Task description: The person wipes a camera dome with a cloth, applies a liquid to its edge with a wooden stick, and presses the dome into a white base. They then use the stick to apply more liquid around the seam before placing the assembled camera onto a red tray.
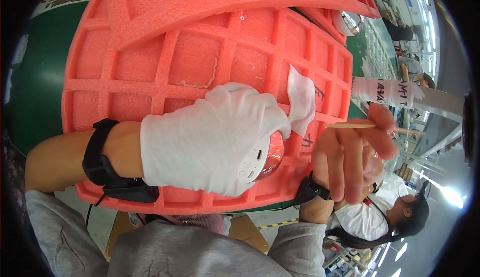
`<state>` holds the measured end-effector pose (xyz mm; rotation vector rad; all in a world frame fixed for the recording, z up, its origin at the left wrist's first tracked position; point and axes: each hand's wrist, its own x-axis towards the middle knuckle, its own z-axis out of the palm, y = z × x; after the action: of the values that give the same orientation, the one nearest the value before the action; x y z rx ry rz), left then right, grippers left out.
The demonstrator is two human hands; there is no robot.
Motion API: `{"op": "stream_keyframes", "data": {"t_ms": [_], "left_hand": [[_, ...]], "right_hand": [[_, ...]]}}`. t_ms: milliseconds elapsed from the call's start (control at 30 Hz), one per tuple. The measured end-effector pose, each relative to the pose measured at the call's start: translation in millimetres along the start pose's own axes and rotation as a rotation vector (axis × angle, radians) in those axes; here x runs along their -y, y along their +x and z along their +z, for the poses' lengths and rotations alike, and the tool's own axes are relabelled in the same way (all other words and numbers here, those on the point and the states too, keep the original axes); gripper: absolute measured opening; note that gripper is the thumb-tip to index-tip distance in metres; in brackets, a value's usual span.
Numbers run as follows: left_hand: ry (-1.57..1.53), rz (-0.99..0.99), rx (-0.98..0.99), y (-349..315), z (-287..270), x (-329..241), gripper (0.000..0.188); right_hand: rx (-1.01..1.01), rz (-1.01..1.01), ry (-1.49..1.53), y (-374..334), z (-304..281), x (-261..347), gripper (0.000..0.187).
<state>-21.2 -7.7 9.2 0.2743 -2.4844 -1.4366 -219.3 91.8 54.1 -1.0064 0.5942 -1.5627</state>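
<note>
My left hand (215, 137), in a white cloth glove, is closed round a rounded white device (250, 163) above a pink foam tray (90, 107). The device has a shiny dome that reflects pink, and a small port and buttons show on its white side. The glove hides most of it. Beside the gloved fingertips lies a crumpled white cloth or tissue (302, 99); I cannot tell if the fingers touch it. Off the tray's right side, my bare right hand (350, 152) is raised, thumb and fingers pinching a thin wooden stick (352, 125).
A second pink foam tray (210, 0) rests across the far part of the first. Another shiny-domed white device (346, 23) sits at the far right on the green table (40, 82). A tape-wrapped post (387, 92) stands at right. A co-worker (372, 212) is behind my right hand.
</note>
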Motion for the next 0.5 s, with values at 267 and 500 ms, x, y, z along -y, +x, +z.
{"op": "stream_keyframes", "data": {"t_ms": [267, 500], "left_hand": [[0.076, 0.062, -0.017, 0.8, 6.3, 4.1, 0.048], [0.079, 0.061, -0.022, 0.1, 9.7, 6.2, 0.042]], "right_hand": [[0.010, -0.104, -0.432, -8.1, 12.6, -19.5, 0.033], [-0.062, -0.059, -0.680, -11.8, 24.0, -24.4, 0.027]]}}
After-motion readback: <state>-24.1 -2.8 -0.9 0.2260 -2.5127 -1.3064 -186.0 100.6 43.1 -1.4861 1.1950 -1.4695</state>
